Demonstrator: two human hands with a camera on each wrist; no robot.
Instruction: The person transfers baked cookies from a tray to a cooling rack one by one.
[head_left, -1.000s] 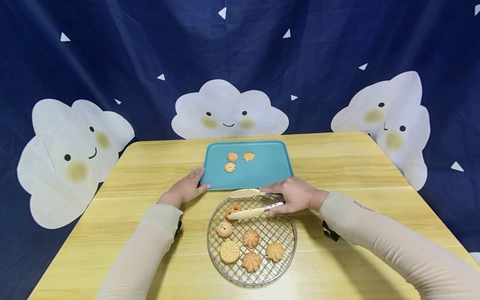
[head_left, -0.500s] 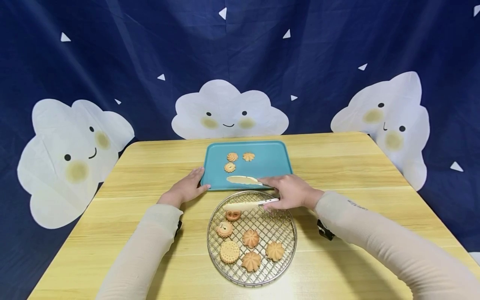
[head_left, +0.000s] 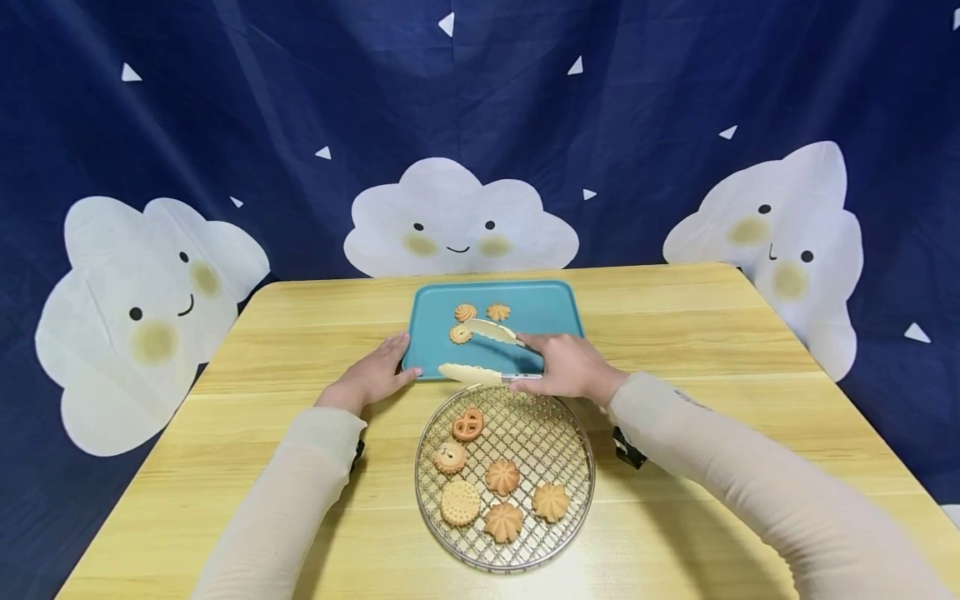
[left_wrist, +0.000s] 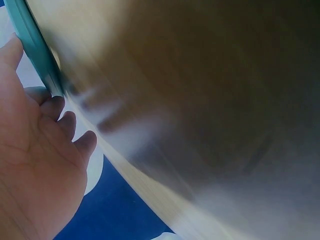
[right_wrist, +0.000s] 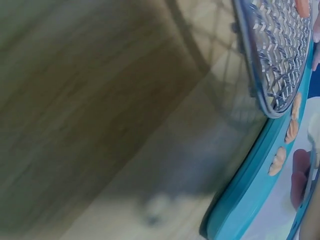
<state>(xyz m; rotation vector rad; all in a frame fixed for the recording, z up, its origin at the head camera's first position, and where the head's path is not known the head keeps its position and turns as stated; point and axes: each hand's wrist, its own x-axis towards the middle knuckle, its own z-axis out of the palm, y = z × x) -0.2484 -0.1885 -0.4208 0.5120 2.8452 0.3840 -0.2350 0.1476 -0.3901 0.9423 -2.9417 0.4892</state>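
My right hand (head_left: pixel 570 365) holds a pair of tongs (head_left: pixel 471 374) with cream tips, spread apart with nothing between them. The far tip hangs over the blue-green tray (head_left: pixel 551 308), near a round cookie (head_left: pixel 459 334); the near tip is over the tray's front edge. A swirl cookie (head_left: pixel 465 312) and a flower-shaped cookie (head_left: pixel 498 312) also lie on this tray. My left hand (head_left: pixel 372 373) rests against the tray's left front corner; the left wrist view has its fingers (left_wrist: pixel 55 106) touching the tray's edge (left_wrist: pixel 37 47).
A round wire rack (head_left: pixel 566 433) stands in front of the tray. It bears a pretzel-shaped cookie (head_left: pixel 467 424), a large round biscuit (head_left: pixel 460 503) and several other cookies. Everything stands on a wooden table (head_left: pixel 675 333), before a dark blue cloud-patterned curtain (head_left: pixel 630 100).
My right hand has carried the spread tongs forward from above the rack to the tray, uncovering the pretzel-shaped cookie. My left hand has stayed at the tray's corner.
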